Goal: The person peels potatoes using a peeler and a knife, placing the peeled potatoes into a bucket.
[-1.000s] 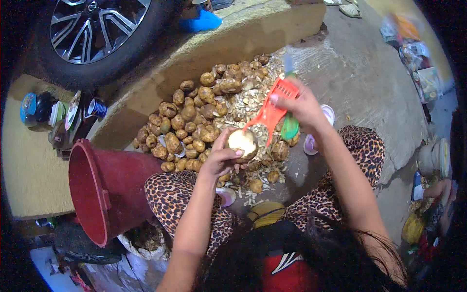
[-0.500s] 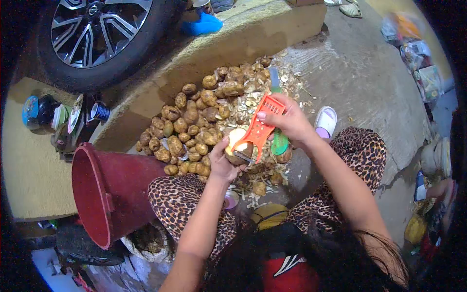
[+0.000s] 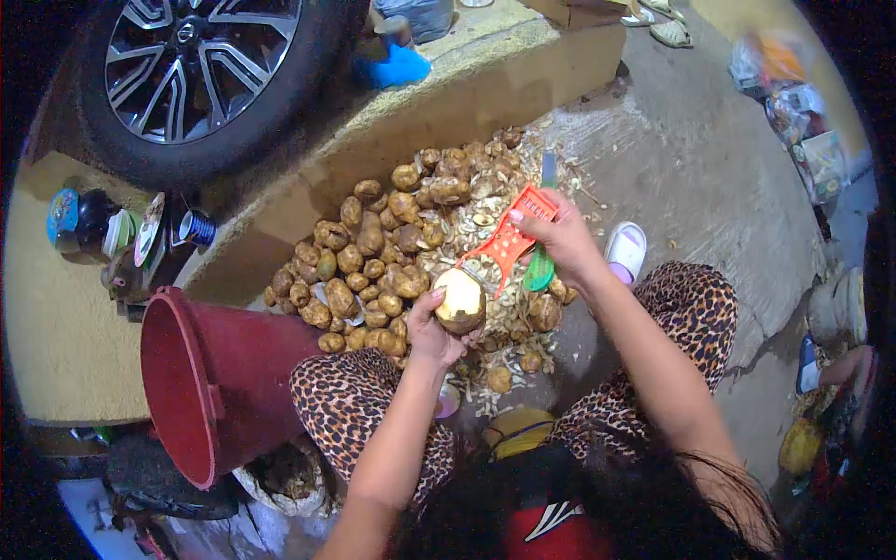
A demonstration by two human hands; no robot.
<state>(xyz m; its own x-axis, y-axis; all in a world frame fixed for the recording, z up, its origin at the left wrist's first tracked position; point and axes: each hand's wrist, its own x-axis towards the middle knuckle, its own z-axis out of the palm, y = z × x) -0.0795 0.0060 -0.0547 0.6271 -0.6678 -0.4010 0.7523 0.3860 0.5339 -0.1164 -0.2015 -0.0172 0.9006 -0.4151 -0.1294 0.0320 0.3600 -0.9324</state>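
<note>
My left hand [image 3: 437,334] grips a partly peeled potato [image 3: 460,297] from below and the left. Its pale flesh faces up, and brown skin stays around the lower edge. My right hand [image 3: 566,245] is closed on an orange peeler [image 3: 511,230], whose lower end sits just above the potato. A green-handled knife [image 3: 539,271] is in the same hand behind the peeler, blade pointing away from me. Unpeeled potatoes [image 3: 359,257] lie piled on the ground beyond my left hand. Pale and brown peelings [image 3: 485,369] are scattered beneath both hands.
A large dark red bucket [image 3: 252,364] lies on its side at the left, mouth facing left. A car wheel [image 3: 201,65] rests on the raised concrete ledge [image 3: 467,93]. Bagged items [image 3: 793,112] line the right wall, and another person's foot [image 3: 821,366] shows there.
The peeler has moved up and away from the potato, uncovering its peeled top. My left hand has shifted slightly, still holding the potato. The whole view has moved a little.
</note>
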